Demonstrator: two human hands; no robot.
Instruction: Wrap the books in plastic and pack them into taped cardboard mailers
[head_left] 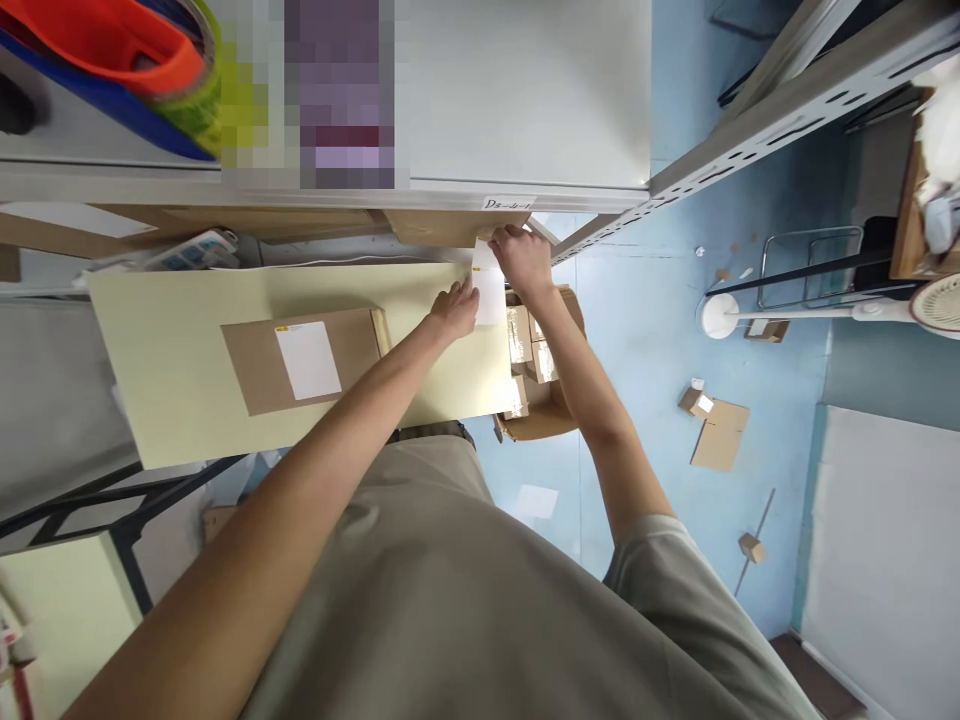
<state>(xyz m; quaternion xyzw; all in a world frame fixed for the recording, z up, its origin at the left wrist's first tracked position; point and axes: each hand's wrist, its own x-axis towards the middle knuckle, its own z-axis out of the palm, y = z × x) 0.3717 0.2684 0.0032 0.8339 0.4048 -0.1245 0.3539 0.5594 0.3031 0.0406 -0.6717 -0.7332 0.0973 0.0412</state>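
A white label sheet [490, 292] lies over the right end of the pale yellow tabletop [176, 425]. My left hand [456, 308] rests at its left edge, fingers spread. At the sheet's top end, by the shelf edge, my right hand [523, 262] has its fingers closed in a pinch; what they grip is hard to make out, though the sheet's upper corner is right there. Left of my left hand, a flat brown cardboard box [247, 370] lies on the tabletop with a white label [309, 360] on its top.
An open carton [566, 415] holding several small boxes stands beyond the table's right end. A grey metal shelf [525, 100] runs above the table's far edge. Cardboard pieces [720, 435] and a white fan [720, 316] are at the right.
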